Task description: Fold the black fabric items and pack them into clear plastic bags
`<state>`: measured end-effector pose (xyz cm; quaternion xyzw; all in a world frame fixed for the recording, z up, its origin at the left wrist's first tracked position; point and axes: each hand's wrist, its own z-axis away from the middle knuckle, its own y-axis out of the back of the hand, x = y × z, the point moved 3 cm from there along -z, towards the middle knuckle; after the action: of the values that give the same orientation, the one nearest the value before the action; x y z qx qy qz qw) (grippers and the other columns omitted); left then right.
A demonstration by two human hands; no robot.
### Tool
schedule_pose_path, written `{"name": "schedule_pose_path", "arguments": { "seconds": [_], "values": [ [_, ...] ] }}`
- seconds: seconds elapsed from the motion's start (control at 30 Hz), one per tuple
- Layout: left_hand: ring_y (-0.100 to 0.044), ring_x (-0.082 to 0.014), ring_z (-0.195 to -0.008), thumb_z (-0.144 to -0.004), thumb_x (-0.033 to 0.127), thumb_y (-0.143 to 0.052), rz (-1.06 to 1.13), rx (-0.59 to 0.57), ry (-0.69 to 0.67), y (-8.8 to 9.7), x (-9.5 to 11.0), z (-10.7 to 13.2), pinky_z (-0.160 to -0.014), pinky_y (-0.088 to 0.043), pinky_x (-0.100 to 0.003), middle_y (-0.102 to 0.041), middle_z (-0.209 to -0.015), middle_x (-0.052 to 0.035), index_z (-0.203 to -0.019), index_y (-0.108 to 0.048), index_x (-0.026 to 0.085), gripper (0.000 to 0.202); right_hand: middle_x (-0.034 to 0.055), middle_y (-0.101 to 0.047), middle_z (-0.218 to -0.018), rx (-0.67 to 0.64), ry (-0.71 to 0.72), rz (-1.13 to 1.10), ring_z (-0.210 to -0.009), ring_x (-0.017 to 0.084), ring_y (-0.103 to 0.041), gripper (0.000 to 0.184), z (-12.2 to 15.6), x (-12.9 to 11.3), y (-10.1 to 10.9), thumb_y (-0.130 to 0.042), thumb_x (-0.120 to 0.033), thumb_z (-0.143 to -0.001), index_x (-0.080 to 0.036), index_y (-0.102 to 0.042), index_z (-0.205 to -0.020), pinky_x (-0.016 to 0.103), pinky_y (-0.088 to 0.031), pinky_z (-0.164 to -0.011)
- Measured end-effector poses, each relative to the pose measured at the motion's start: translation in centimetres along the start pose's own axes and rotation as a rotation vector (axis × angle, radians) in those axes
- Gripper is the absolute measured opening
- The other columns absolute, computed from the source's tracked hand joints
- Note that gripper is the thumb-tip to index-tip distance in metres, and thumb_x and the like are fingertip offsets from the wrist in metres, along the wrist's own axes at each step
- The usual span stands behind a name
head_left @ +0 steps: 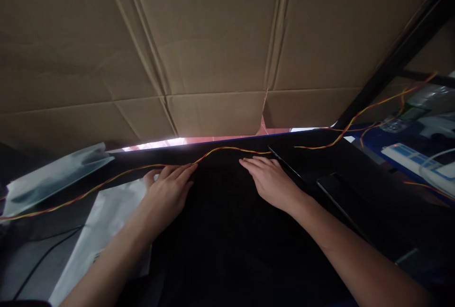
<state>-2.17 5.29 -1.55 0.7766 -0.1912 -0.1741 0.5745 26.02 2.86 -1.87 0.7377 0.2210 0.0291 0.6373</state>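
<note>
Panel [216, 37]: corrugated cardboard, matt, creased along fold lines. Work surface [220, 231]: black, matt; cloth or another material, cannot be determined. Wire [225, 148]: smooth, plastic-looking insulation. Bag [60, 176]: translucent plastic film, wrinkled, with sheen. Pouch [110, 210]: white, paper or plastic, lightly creased. Slab [346, 200]: dark, smooth, glossy along its edge. Strip [405, 155]: smooth, hard plastic. Bottle [424, 101]: clear, glossy plastic.

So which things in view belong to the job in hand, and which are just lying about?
Seemingly in the job:
black surface under the left hand and right hand
red-yellow wire by the left hand, contact unclear

Seemingly lying about:
flat white packet
pale packet, far left
power strip
cardboard
</note>
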Motion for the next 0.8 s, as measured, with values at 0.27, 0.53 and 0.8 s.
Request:
{"name": "schedule_pose_path", "arguments": {
  "seconds": [0.27,0.53,0.8],
  "values": [
    [-0.061,-0.0444,-0.129,-0.107,0.028,-0.040,0.010,-0.009,0.011,-0.6,-0.8,0.2,-0.096,-0.047,-0.068,-0.066,-0.151,-0.0167,-0.142,-0.067,0.023,0.044,0.0055,-0.052,-0.167,-0.051,0.024,-0.019,-0.155,0.035,-0.044,0.055,0.5,0.7,-0.4,-0.041,-0.018,-0.106,-0.022,-0.056,-0.158,0.058,-0.045,-0.122],
    [-0.062,-0.0413,-0.120,-0.105,0.025,-0.045,0.051,0.055,0.018,0.9,-0.9,-0.1,-0.100,-0.040,-0.066,-0.075,-0.130,-0.0111,-0.123,-0.073,0.028,0.034,0.0093,-0.068,-0.147,0.072,0.008,-0.117,-0.136,0.030,-0.059,0.056,0.1,0.5,1.7,-0.044,-0.017,-0.104,-0.026,-0.053,-0.159,0.054,-0.046,-0.117],
    [-0.069,-0.0195,-0.084,-0.086,0.019,-0.061,0.445,-0.380,-0.303,4.9,0.4,0.5,-0.079,-0.049,-0.033,-0.073,-0.093,-0.0002,-0.091,-0.072,0.027,0.014,0.0011,-0.074,-0.098,-0.337,0.142,-0.350,-0.100,0.022,-0.066,0.008,1.7,0.5,5.0,-0.076,-0.033,-0.093,-0.027,-0.081,-0.093,0.036,-0.052,-0.088]
  ]
}}
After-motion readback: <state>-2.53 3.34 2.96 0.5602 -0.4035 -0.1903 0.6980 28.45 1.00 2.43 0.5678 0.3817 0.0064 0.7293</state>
